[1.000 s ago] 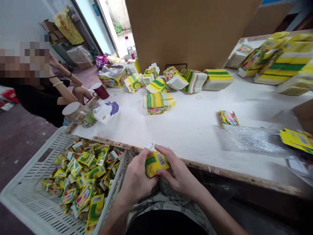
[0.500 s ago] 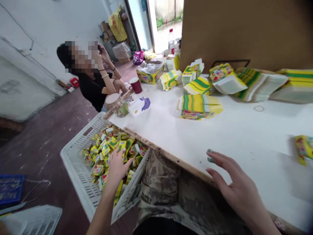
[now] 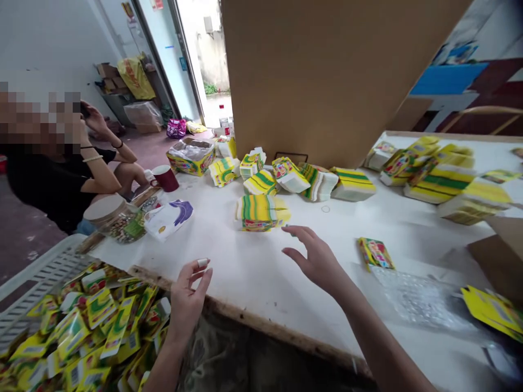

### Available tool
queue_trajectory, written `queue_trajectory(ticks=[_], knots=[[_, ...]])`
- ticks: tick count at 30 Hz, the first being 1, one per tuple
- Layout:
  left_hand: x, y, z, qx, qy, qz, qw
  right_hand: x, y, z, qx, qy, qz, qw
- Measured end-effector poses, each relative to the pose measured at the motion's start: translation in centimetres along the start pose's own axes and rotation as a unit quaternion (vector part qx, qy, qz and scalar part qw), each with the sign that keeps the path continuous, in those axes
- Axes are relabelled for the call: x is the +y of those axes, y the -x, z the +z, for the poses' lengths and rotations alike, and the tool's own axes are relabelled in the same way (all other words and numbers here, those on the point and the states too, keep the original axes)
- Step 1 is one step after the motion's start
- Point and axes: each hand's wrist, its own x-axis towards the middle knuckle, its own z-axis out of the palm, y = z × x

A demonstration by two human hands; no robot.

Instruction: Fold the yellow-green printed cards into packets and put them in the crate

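Note:
My left hand hovers at the table's near edge with fingers bent and apart, holding nothing; a white wrap is on one finger. Over the white table, my right hand is open, its thumb and fingers spread with nothing between them. Just beyond its fingertips lies a stack of flat yellow-green cartons. To the right, a small filled yellow packet rests beside a clear plastic bag of small pieces. At lower left, a white crate holds several yellow packets.
More carton stacks line the back, before a large cardboard sheet. At left are a lidded jar, a purple-and-white packet, a dark red mug and a seated person. An open cardboard box stands at right.
The view has swung right. My left hand has moved from above the crate to the table's edge. My right hand is now farther in over the table, near the carton stack.

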Motion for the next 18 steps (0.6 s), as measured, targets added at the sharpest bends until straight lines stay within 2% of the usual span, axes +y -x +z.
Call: queue_trajectory(ticks=[4, 9, 13, 18], knots=[[-0.1, -2.5, 3.0, -0.026, 0.034, -0.013, 0.999, 1.2, -5.3, 0.4, 0.004, 0.097, 0.037, 0.995], [-0.8, -4.5, 5.3, -0.059, 0.047, -0.047, 0.996, 2.2, -10.3, 2.8, -0.074, 0.194, 0.032, 0.978], [-1.5, -5.0, 5.3, -0.081, 0.075, -0.070, 0.991, 2.6, -11.7, 4.5, -0.122, 0.250, 0.026, 0.960], [-1.9, -5.3, 5.2, -0.106, 0.109, -0.075, 0.986, 1.3, -11.1, 4.8, -0.124, 0.291, 0.040, 0.948]])
